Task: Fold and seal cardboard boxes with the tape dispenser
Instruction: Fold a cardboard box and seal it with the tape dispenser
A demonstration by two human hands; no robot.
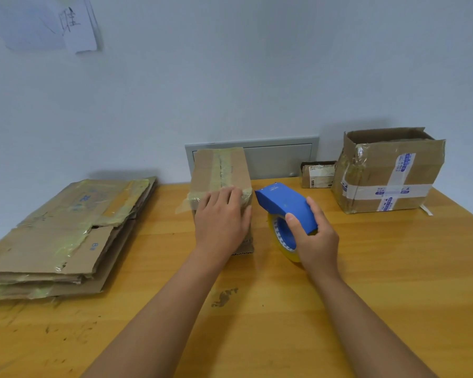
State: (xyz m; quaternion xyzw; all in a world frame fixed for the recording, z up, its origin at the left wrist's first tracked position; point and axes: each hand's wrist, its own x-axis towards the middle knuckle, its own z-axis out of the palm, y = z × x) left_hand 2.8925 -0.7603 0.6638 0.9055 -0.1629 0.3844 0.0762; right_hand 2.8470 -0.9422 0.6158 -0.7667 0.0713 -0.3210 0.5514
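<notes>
A small closed cardboard box [219, 170] stands on the wooden table [366, 268], with clear tape running along its top seam. My left hand [221, 222] lies flat over the box's near top edge, fingers straight and pressing the tape end down. Just right of the box, my right hand [313, 236] grips the blue tape dispenser [284, 207] from the side. The dispenser's nose points at the box corner. Its yellowish tape roll [280, 237] hangs below the blue cover.
A stack of flattened cardboard boxes [66, 236] lies on the table's left side. At the back right stands a larger taped box [388, 173] with its top open, and a small packet [317, 174] beside it. A grey wall panel [279, 159] sits behind.
</notes>
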